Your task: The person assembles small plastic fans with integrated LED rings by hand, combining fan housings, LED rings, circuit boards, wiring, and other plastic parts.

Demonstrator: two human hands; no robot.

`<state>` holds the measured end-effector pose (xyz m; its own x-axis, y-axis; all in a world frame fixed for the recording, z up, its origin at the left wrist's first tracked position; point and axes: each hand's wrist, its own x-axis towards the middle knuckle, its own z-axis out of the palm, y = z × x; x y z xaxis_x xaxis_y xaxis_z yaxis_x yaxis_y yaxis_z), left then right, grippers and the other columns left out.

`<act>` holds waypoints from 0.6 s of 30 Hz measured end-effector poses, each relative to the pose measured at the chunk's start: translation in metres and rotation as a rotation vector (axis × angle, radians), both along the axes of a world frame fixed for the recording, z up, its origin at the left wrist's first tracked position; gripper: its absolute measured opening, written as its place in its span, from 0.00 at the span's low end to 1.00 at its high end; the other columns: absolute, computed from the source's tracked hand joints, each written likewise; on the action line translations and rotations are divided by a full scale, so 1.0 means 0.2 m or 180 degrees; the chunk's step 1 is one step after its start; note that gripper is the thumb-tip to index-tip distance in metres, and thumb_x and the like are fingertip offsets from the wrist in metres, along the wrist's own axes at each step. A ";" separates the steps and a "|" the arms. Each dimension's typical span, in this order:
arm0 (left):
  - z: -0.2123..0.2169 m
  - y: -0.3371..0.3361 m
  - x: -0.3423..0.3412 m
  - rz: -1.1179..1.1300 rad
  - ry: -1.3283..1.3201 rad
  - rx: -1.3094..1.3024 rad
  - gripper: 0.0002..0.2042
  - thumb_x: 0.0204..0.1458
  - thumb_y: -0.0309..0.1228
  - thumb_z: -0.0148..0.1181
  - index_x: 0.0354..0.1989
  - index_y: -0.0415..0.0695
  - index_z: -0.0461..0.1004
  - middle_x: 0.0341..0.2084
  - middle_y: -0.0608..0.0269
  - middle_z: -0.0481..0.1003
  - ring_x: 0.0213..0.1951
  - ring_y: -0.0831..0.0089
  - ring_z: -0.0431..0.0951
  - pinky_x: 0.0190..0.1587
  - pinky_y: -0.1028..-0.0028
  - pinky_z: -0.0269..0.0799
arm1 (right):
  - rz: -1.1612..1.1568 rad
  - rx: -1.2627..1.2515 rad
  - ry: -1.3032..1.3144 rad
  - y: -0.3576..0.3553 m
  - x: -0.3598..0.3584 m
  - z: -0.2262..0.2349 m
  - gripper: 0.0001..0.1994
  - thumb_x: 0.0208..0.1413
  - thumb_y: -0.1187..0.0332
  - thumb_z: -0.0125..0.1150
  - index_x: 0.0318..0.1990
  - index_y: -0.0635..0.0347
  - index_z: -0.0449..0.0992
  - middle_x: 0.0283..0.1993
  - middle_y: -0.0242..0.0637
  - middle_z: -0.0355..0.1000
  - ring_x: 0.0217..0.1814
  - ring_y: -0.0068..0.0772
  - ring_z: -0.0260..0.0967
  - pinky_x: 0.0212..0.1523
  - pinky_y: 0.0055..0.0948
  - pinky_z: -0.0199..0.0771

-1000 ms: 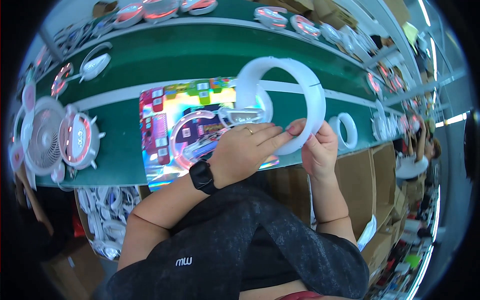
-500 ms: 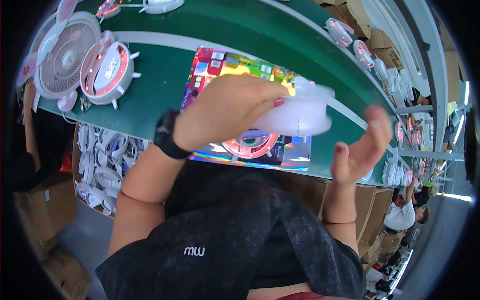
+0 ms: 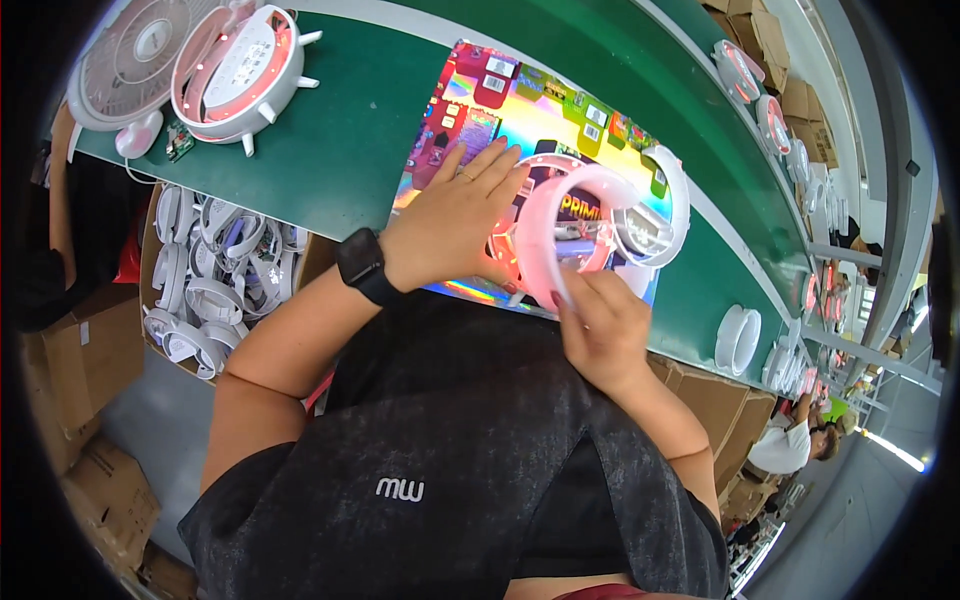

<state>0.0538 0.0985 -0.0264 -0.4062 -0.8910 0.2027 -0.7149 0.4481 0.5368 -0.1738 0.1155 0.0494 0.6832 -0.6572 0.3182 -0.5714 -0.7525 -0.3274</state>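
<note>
My left hand lies with fingers stretched out over a shiny, colourful printed sheet. Its thumb side is beside a pink-lit round housing, partly hidden by the hand and a ring. Between thumb and fingers, my right hand grips the near edge of a translucent pinkish-white ring, tilted over the housing. Through the ring's opening, thin wires and a purple cylindrical part show. Right of it, a white curved shell rests at the sheet's edge.
A white lit round device with short legs and a white fan stand left on the green table. A box of white headband-like parts sits below. Another white ring lies at the right edge; more devices line the far side.
My left hand has let go of the white round part and come down flat on the sheet. My right hand, empty before, now holds the ring. The whole view has shifted.
</note>
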 end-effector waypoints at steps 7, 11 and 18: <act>-0.06 0.08 -0.06 0.0481 0.0298 0.0042 0.57 0.35 0.58 0.71 0.69 0.33 0.51 0.69 0.44 0.55 0.73 0.51 0.48 0.72 0.49 0.38 | 0.0169 0.0134 0.0497 -0.07 0.06 -0.02 0.23 0.38 0.80 0.64 0.48 0.62 0.79 0.34 0.38 0.73 0.33 0.41 0.73 0.32 0.35 0.74; -0.06 0.08 -0.08 0.0516 0.0298 0.0010 0.57 0.35 0.60 0.70 0.68 0.33 0.53 0.67 0.44 0.57 0.72 0.51 0.50 0.71 0.48 0.39 | 0.0334 0.0033 0.0753 -0.09 0.06 -0.02 0.20 0.35 0.75 0.63 0.43 0.61 0.79 0.32 0.31 0.69 0.33 0.35 0.69 0.31 0.33 0.73; 0.10 0.19 -0.06 0.0356 -0.0354 0.0368 0.57 0.32 0.64 0.69 0.65 0.31 0.58 0.66 0.41 0.59 0.71 0.50 0.53 0.70 0.45 0.39 | 0.0642 0.0392 0.0905 -0.09 -0.04 0.02 0.18 0.39 0.67 0.69 0.41 0.61 0.79 0.35 0.34 0.70 0.37 0.38 0.70 0.36 0.36 0.74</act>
